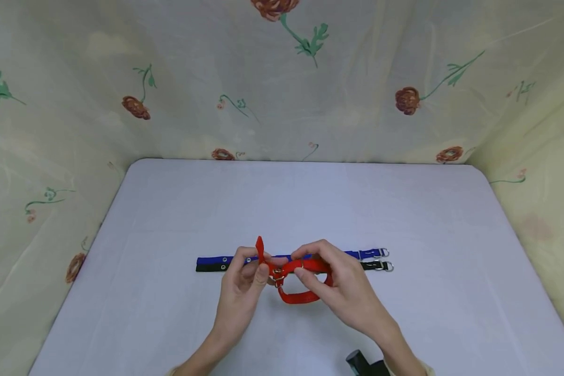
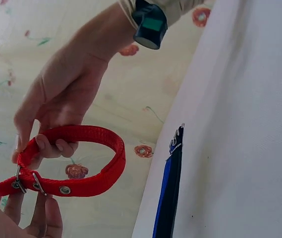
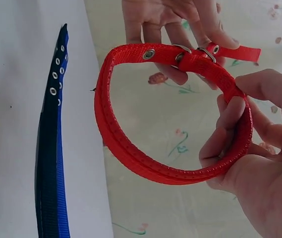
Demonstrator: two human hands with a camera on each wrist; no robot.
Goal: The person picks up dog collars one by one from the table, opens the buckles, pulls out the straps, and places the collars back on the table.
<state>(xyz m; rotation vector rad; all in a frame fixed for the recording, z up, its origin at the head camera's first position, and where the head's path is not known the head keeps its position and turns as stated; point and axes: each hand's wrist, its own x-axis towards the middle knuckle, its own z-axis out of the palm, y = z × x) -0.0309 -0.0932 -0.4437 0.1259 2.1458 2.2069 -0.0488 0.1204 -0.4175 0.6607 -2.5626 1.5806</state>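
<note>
A dark device (image 1: pixel 359 362) sits nearest, at the right wrist. Beyond it, both hands are clamped on the red collar (image 1: pixel 298 298), which is held above the counter (image 1: pixel 310 203) as a closed loop. The left hand (image 1: pixel 239 293) pinches the strap beside the metal buckle (image 3: pixel 208 54), the free tip projecting upward past the thumb in the head view; the right hand (image 1: pixel 342 282) grips the band on the loop's opposite side, thumb outside and fingers within. An eyelet (image 3: pixel 148 54) shows on the band. Farther off, the black collar (image 1: pixel 210 268) and, just behind it, the blue collar (image 1: pixel 208 260) lie side by side on the counter, eyelets toward the left and metal rings toward the right. Flowered cloth (image 1: pixel 348 104) rises behind the counter's far edge.
</note>
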